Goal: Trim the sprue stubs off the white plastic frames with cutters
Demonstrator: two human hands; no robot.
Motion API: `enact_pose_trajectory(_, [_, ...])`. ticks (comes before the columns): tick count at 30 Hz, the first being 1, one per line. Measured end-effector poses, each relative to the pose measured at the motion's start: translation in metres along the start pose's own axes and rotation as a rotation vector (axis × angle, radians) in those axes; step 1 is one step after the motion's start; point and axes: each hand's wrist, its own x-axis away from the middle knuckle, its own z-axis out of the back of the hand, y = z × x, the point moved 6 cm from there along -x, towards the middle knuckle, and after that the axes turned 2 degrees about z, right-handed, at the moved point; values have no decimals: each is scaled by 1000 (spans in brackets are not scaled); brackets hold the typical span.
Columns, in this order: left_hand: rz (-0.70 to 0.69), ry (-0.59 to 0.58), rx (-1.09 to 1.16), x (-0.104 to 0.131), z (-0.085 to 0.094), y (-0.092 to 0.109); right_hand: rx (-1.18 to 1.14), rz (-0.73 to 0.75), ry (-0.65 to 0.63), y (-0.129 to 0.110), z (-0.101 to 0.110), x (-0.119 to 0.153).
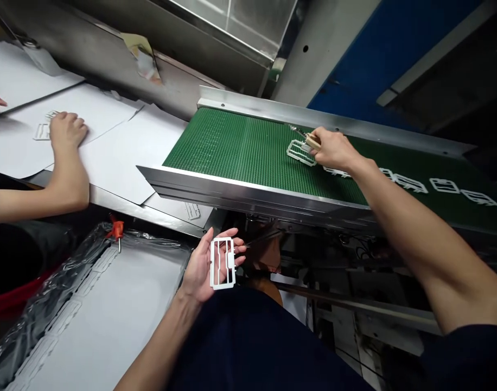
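Fingers of the right hand (333,149), at 2 o'clock in the head view, are curled round a tan-handled tool (312,142) whose thin metal tip aims toward 10. Just below the tool, the belt frame (301,159), a white openwork rectangle, lies on the green belt (240,146); whether the fingertips also pinch its edge, I cannot tell. Its long axis runs roughly from 9 to 3, dipping toward 4.

At 7 o'clock the left hand (200,269) is palm up with fingers extended, and the held frame (231,259) rests across it. That one stands nearly lengthwise, long axis from 12 to 6, its small side pegs pointing to 3.

By my reading, the step in hand is handling the belt frame while the other rests in the left palm; the next move seems to call for a light hold by the edge, with the tool tip clear of the thin bars.

Further out, more frames (444,185) are strung along the belt toward 3. Near 9, a loose frame (192,210) lies on white paper (122,165); beyond it, a co-worker's hand (67,129) touches another piece. At 8 sits a plastic-lined box (122,320), pieces ranged along its left side
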Motion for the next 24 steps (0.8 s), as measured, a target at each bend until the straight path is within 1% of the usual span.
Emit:
enact_pose_trajectory(4, [8, -8, -7, -1, 0, -3, -89, 5, 164, -11, 17, 11])
enact_pose_trajectory(8, [24, -23, -8, -1, 0, -7, -305, 55, 352, -26, 38, 33])
enact_pose_trajectory(11, [30, -29, -13, -2, 0, -9, -478, 81, 426, -33, 48, 53])
enact_pose_trajectory(13, [26, -26, -14, -3, 0, -9, -667, 86, 451, -35, 51, 66])
enact_pose_trajectory(16, [31, -22, -12, -5, 1, -10, -981, 85, 446, -36, 52, 88])
enact_pose_trajectory(18, [44, -23, -7, -6, 2, -11, -1122, 71, 441, -38, 51, 104])
enact_pose_trajectory(20, [51, -22, -4, -6, 3, -11, -1188, 41, 447, -39, 51, 121])
enact_pose_trajectory(24, [54, -17, -12, -8, 4, -11, -1225, -16, 473, -39, 50, 147])
